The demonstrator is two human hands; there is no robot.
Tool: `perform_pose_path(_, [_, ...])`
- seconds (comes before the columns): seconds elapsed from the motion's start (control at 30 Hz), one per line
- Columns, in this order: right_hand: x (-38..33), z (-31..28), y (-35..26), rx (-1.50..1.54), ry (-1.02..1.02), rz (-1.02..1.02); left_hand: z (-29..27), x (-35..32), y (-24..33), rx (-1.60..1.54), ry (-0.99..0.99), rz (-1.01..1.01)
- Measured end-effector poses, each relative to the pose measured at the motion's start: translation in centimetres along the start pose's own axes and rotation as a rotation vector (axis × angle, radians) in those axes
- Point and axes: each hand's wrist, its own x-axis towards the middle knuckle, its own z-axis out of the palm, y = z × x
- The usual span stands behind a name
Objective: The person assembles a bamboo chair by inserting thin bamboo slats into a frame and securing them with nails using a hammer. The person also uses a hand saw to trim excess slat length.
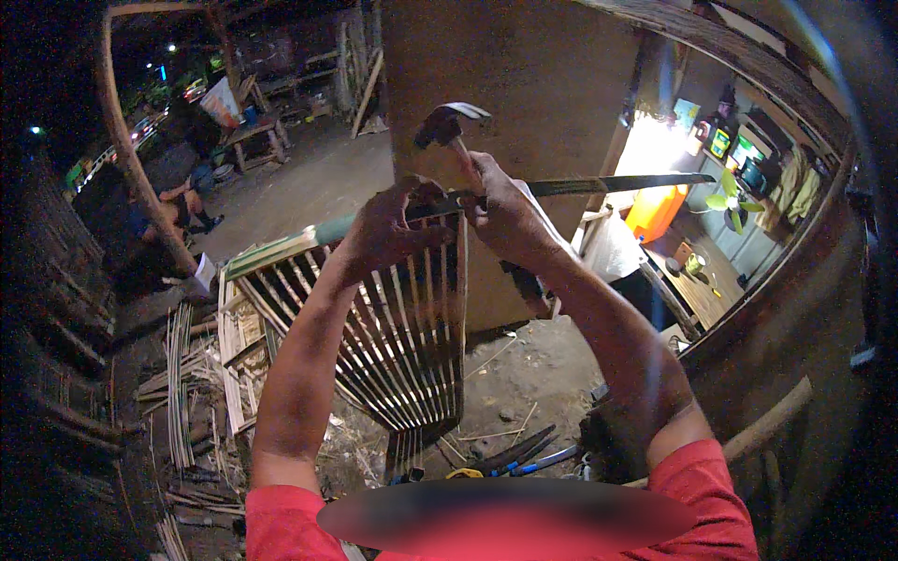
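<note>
Above the slat frame [393, 327], the left hand [388, 229] is clamped on a long blade [561, 187] laid across the frame's top edge. The right hand [500, 210], just beside it, is closed on a raised hammer [447, 126]. This looks like the striking step. Next, a square blow on the blade's back seems called for, clear of the left knuckles. Pliers [514, 453] lie on the floor below the frame.

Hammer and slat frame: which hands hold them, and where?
Right hand grips the hammer by its handle, below the head. Left hand clasps the slat frame at its top edge.
</note>
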Motion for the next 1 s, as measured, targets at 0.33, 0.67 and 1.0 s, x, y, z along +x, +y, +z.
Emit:
perform_pose_path(0.33, [2.0,4.6,-0.6,-0.058,-0.028,0.083,-2.2,-1.9,0.5,0.258,0.139,0.321])
perform_pose_path(0.67, [1.9,16.5,-0.3,0.075,-0.055,-0.064,3.8,-39.9,-1.9,0.670,0.594,-0.699])
perform_pose_path(1.0, [-1.3,18.1,-2.3,-0.385,0.273,-0.412,20.1,-81.3,-2.2,0.702,0.324,-1.784])
